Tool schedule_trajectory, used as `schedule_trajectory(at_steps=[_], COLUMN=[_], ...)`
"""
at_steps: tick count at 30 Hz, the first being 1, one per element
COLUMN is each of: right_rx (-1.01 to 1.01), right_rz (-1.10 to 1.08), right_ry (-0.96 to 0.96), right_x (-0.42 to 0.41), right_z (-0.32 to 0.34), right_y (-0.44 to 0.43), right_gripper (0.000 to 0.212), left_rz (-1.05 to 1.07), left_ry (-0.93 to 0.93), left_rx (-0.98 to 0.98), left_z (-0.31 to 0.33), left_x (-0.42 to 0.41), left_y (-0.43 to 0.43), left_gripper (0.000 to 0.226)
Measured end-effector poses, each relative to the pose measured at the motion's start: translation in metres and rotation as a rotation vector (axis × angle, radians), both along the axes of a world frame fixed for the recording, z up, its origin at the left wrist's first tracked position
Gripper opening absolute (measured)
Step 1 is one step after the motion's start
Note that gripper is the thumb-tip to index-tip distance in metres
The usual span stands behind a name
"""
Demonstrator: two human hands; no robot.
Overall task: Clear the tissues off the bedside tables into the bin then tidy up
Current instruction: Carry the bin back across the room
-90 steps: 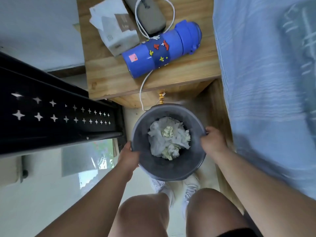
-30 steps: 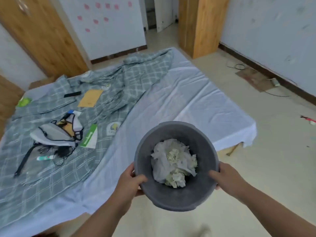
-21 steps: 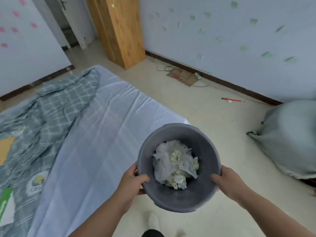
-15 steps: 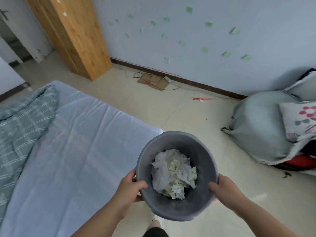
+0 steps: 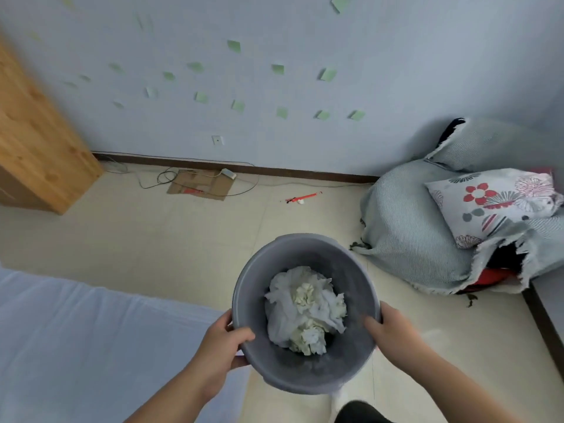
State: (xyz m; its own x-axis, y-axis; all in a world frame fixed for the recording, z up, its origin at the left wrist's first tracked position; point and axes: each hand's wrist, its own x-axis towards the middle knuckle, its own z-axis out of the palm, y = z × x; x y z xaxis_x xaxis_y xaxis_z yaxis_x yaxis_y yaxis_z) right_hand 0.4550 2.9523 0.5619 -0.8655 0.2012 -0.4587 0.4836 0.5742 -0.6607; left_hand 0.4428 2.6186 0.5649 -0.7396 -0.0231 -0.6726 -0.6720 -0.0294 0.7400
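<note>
Two hands, left hand (image 5: 220,346), right hand (image 5: 393,332), gripping bin (image 5: 285,369) between them

Bin (image 5: 305,374) now past the bed (image 5: 76,331), nearer the wall (image 5: 305,41).

tissues (image 5: 305,312) in bin (image 5: 305,374), bed (image 5: 76,346) left (cushions (image 5: 427,239) right)

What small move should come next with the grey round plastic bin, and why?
Probably carry the grey round plastic bin level round the corner of the white-sheeted bed: left hand and right hand grip its rim, crumpled white tissues lie loose inside, and no bedside table shows here, only beige floor.
</note>
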Motion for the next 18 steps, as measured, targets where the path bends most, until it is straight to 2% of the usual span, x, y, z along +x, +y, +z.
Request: schedule_trajectory(at_steps=[4, 8, 13, 18], right_rx=[-0.013, -0.054, -0.065, -0.03], right_rz=[-0.057, -0.022, 0.098, 0.296], right_ry=[0.005, -0.015, -0.054, -0.037], right_x=[-0.081, -0.18, -0.307, -0.429], right_z=[-0.013, -0.026, -0.024, -0.008], right_y=[0.023, 0.043, 0.052, 0.015], right_gripper=[0.011, 0.011, 0.011, 0.008], left_rz=[-0.061, -0.052, 0.031, 0.185], left_ry=[0.004, -0.032, -0.061, -0.04], left_rx=[-0.017, -0.06, -0.091, -0.073], left_z=[-0.003, -0.019, -0.017, -0.005], left_x=[-0.094, -0.181, -0.269, -0.334], left_y=[0.026, 0.048, 0.057, 0.026], left_gripper=[0.038, 0.035, 0.037, 0.038])
